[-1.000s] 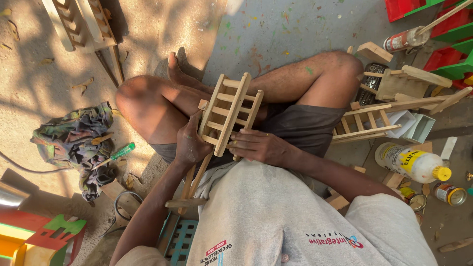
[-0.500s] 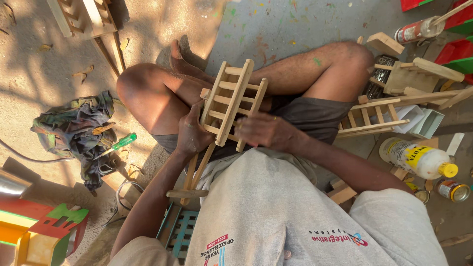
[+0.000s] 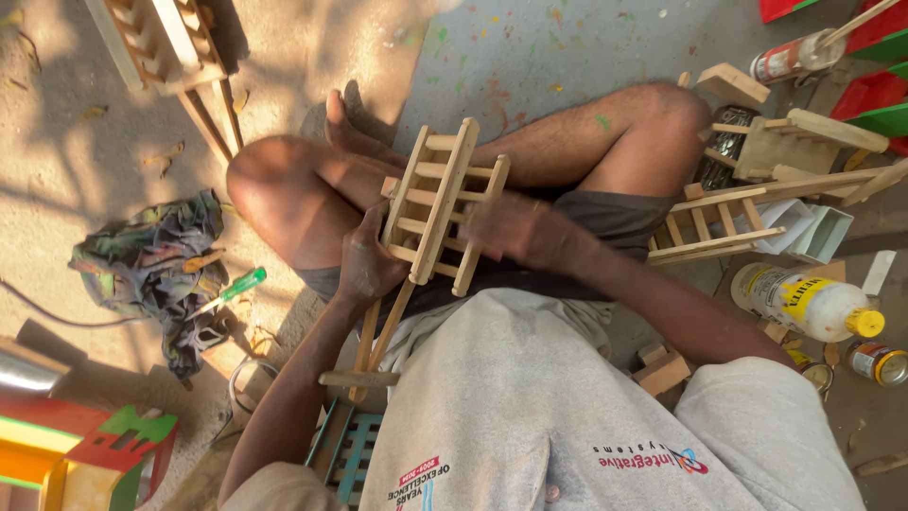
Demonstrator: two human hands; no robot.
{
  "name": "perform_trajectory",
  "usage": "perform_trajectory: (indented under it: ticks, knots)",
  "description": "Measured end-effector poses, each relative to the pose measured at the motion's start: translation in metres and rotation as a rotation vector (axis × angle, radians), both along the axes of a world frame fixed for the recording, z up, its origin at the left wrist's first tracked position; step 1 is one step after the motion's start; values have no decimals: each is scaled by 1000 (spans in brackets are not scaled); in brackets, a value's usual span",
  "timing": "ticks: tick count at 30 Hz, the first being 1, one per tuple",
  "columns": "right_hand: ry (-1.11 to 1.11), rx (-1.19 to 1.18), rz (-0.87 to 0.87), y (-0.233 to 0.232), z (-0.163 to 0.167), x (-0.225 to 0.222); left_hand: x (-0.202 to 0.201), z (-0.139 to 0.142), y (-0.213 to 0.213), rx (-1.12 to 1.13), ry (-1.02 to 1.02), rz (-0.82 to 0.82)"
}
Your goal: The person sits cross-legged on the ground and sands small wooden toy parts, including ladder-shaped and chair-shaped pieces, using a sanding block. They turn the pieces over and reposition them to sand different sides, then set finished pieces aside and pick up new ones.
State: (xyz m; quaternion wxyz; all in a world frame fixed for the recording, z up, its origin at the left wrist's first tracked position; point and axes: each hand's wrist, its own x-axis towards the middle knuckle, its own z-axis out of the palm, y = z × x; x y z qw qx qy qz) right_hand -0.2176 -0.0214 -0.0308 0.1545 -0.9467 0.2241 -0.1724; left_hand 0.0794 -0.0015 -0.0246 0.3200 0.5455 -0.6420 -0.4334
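Item in hand: small wooden rack (image 3: 443, 210), a ladder-like frame of pale slats, held tilted over my lap between my crossed legs. Its lower rails run down past my left wrist toward a loose wooden block (image 3: 359, 378).

Left hand (image 3: 367, 265): fingers clamped on the rack's lower left edge, thumb lying up along the side rail. This is the steadying grip.

Right hand (image 3: 525, 232): blurred, laid against the rack's right side over the slat ends. I cannot tell whether the fingers are curled on a slat or only pressing flat.

Handling note: as I judge it, the work goes best with the left grip kept low and firm, so the frame does not twist, and with right-hand pressure kept square to the slats; they look thin and may rack sideways.

Nearby, right: a second slatted frame (image 3: 719, 222) just beside my knee, wooden offcuts (image 3: 785, 142), a white glue bottle with a yellow cap (image 3: 809, 303), a small tin (image 3: 878, 361).

Nearby, left: a green-handled screwdriver (image 3: 232, 289) lying at the edge of a heap of rags (image 3: 142, 265), a painted red and green wooden toy (image 3: 123, 445).

Far left, top: a larger wooden frame (image 3: 156, 43) on the ground, well apart.
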Motion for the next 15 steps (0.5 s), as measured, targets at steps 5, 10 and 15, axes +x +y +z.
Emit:
perform_trajectory:
  ticks: [5,10,15]
  knots:
    - [147,-166,-375,-61,-12,-29,5,5,0,115,-22,9]
    - [-437,452,-681,-39,-8,2,11,8,-1,143,19,59]
    - [-849,777,-857,-18,-9,37,15,13,-13,153,4,87]
